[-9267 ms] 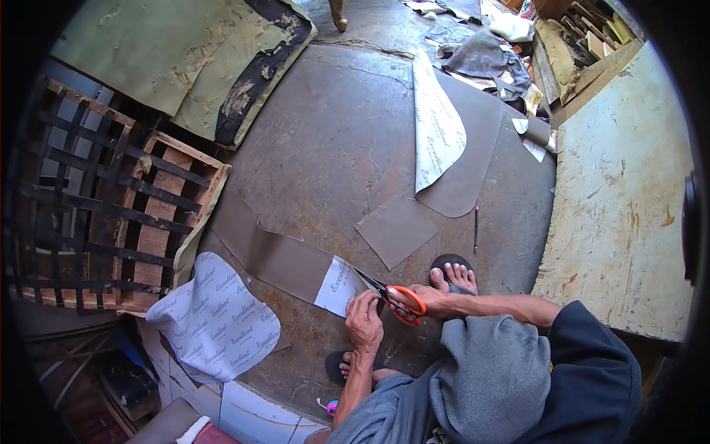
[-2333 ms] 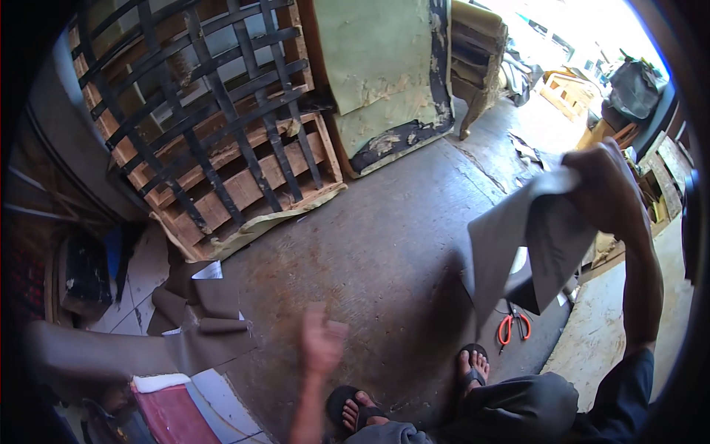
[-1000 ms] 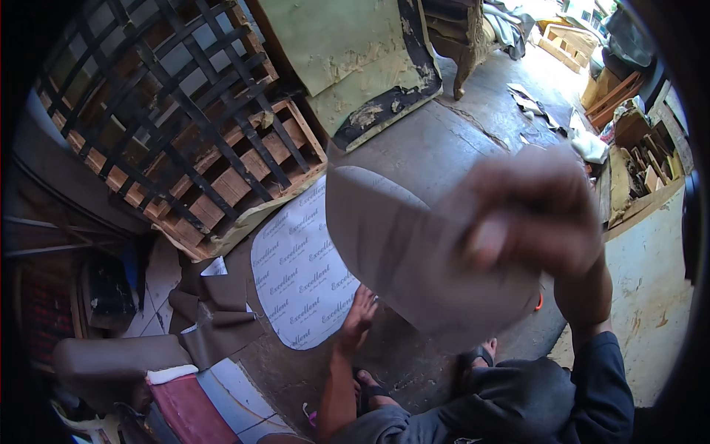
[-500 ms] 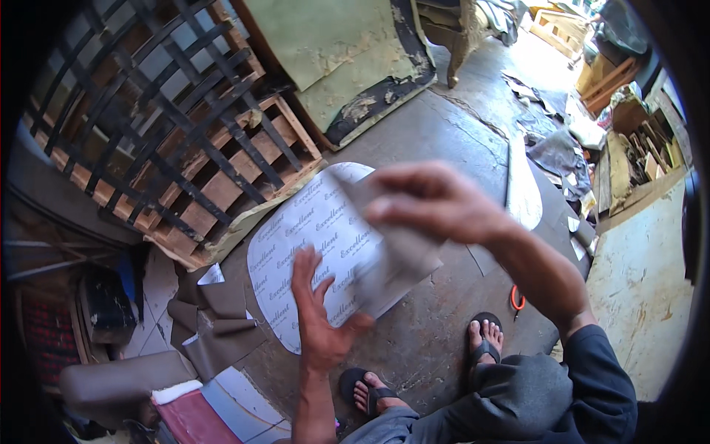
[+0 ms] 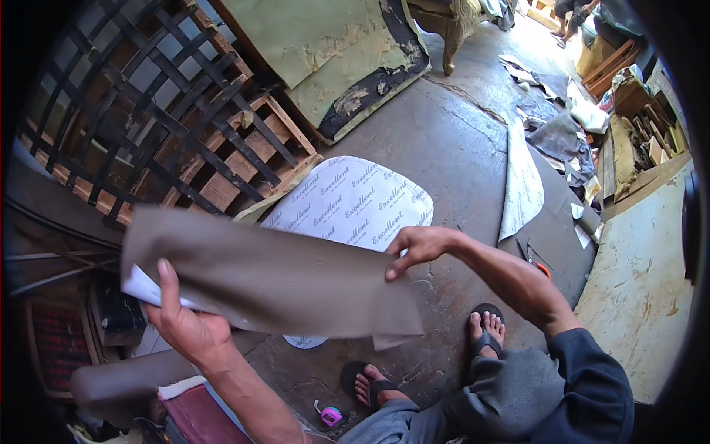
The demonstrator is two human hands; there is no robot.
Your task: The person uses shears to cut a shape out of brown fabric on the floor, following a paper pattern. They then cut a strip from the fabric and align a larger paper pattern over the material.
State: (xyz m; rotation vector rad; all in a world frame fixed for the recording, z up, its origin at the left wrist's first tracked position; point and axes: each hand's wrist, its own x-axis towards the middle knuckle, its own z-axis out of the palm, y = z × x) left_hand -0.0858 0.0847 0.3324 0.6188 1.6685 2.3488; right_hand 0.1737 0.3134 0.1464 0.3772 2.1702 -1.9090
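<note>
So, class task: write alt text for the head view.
A person's left hand and right hand hold up a brown fabric sheet over a concrete floor, above a white printed sheet. A wooden frame leans behind.

I stand on a grey concrete floor [image 5: 451, 148], stained and scuffed. To my left leans a wooden frame [image 5: 140, 118] crossed with dark webbing straps. Beyond it a worn greenish foam panel [image 5: 325, 52] lies flat. Sunlight floods the far corner, where a carved furniture leg [image 5: 447, 29] stands. Scraps litter the right, beside a pale board [image 5: 636, 296].
</note>
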